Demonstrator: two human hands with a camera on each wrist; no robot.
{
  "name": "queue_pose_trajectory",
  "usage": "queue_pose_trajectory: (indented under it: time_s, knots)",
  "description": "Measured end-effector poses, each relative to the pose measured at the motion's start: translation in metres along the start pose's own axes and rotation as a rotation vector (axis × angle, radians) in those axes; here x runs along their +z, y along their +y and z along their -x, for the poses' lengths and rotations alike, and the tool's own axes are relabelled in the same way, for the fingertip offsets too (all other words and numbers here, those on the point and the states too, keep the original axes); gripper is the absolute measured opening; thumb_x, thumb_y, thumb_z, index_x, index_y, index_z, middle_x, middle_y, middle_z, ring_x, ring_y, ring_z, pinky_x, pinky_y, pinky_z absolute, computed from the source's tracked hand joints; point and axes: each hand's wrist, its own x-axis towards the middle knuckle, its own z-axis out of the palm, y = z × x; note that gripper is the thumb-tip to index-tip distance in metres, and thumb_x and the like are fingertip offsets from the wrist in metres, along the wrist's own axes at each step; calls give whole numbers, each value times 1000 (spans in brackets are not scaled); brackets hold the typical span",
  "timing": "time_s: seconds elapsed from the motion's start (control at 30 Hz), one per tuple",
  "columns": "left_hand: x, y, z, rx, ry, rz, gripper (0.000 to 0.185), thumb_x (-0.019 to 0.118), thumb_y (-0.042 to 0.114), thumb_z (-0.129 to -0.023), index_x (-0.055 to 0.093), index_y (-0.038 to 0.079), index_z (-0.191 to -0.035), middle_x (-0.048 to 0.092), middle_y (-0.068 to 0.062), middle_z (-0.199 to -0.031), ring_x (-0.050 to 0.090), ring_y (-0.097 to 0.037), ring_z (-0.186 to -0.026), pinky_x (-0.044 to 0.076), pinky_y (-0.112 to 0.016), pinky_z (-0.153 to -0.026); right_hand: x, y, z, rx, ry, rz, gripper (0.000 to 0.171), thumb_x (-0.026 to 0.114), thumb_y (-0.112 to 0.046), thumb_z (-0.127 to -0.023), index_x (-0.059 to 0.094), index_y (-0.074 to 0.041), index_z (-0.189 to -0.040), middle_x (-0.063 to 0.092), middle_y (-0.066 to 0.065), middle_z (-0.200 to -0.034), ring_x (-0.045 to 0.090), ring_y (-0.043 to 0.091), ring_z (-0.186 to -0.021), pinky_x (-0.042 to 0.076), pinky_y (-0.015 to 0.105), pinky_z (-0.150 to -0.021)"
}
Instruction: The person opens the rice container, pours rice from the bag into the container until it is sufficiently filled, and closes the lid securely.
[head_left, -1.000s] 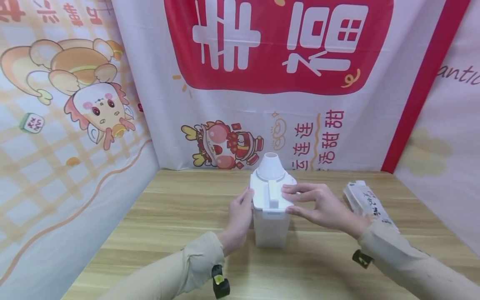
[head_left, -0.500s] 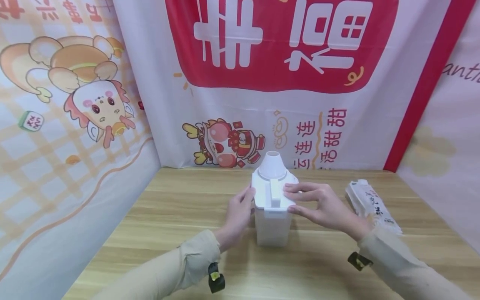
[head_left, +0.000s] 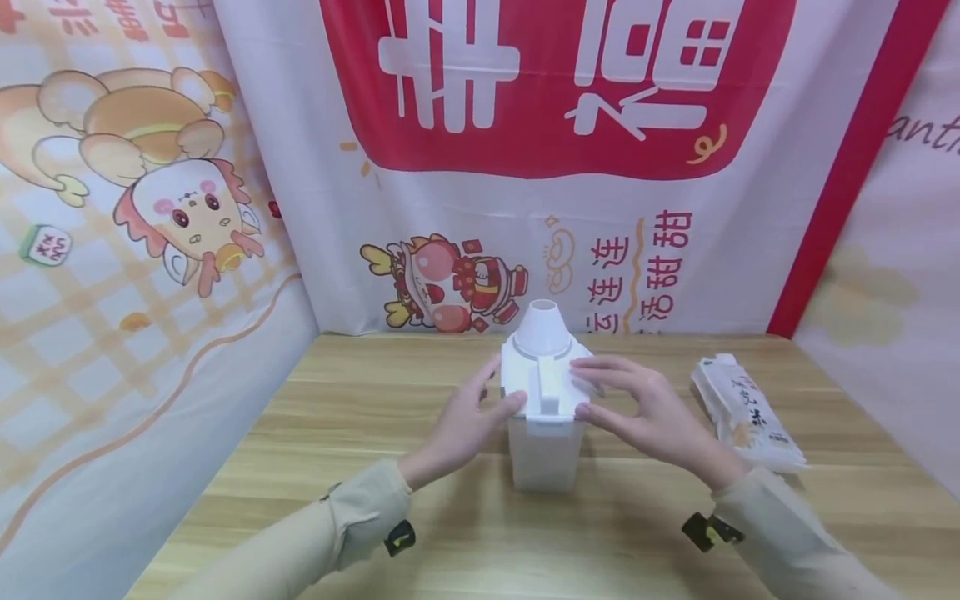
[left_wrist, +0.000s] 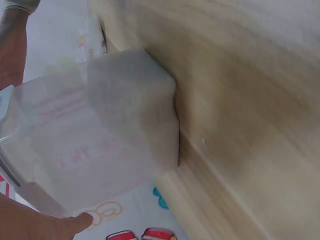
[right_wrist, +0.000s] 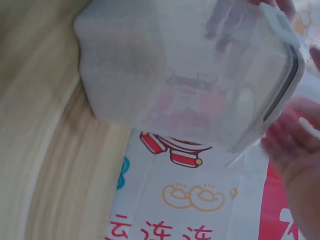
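Observation:
A tall translucent storage container [head_left: 546, 454] stands upright on the table, with a paler grey mass showing through its lower part in the left wrist view. Its white lid [head_left: 525, 373] carries a raised handle [head_left: 550, 387] and an open-topped white cone [head_left: 543, 331]. My left hand [head_left: 468, 417] lies at the lid's left edge, thumb reaching over the front left corner and fingers stretched along the side. Opposite it, my right hand [head_left: 645, 408] has its fingertips on the lid's right part and its thumb at the front right corner. Both hands' fingers are mostly straight.
To the right on the wooden table [head_left: 360, 417] lies a white packet [head_left: 750, 412] with dark printed characters. Printed cloths hang behind and at both sides. A tiny pale speck [left_wrist: 203, 141] lies on the tabletop in the left wrist view.
My left hand has shifted, its thumb coming onto the lid's front left corner while its wrist moved left. The right hand stays at the lid, its fingers slightly shifted. The container stands in place.

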Motion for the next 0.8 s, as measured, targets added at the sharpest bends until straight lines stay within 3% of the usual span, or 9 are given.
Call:
queue_pose_trajectory:
  time_s: [0.13, 0.27, 0.47, 0.6, 0.8]
  knots:
    - [-3, 1, 0, 142, -19, -158, 92, 68, 60, -84, 28, 17, -156, 20, 4, -161, 19, -19, -144, 23, -60, -111, 1, -5, 1, 171, 91, -29, 48, 71, -35, -92, 62, -10, -131, 56, 0, -137, 50, 24, -126, 41, 54, -104]
    - [-4, -1, -2, 295, -31, -253, 96, 75, 59, -79, 33, 15, -154, 17, -3, -162, 16, -22, -145, 24, -64, -109, 5, -6, 3, 314, 181, -116, 49, 69, -34, -94, 61, -4, -131, 56, 9, -136, 50, 27, -126, 41, 48, -105]
    - [-3, -6, -7, 465, -31, -336, 99, 82, 52, -75, 37, 6, -151, 21, -10, -160, 20, -26, -145, 27, -58, -111, 15, -8, 6, 398, 269, -199, 47, 70, -29, -93, 61, 1, -129, 55, 14, -138, 49, 28, -127, 41, 43, -106]
    - [-3, -5, -11, 510, -41, -372, 99, 82, 52, -75, 39, 2, -149, 28, -13, -158, 24, -27, -144, 26, -51, -113, 20, -11, 6, 392, 313, -268, 44, 71, -21, -93, 61, 5, -127, 54, 17, -137, 48, 30, -128, 41, 40, -105]
    - [-1, -4, -13, 463, -58, -396, 105, 77, 63, -73, 36, 5, -151, 21, -9, -161, 19, -25, -145, 30, -53, -110, 29, -14, 5, 447, 347, -391, 43, 72, -19, -92, 62, 4, -127, 57, 17, -134, 51, 29, -126, 43, 36, -104]
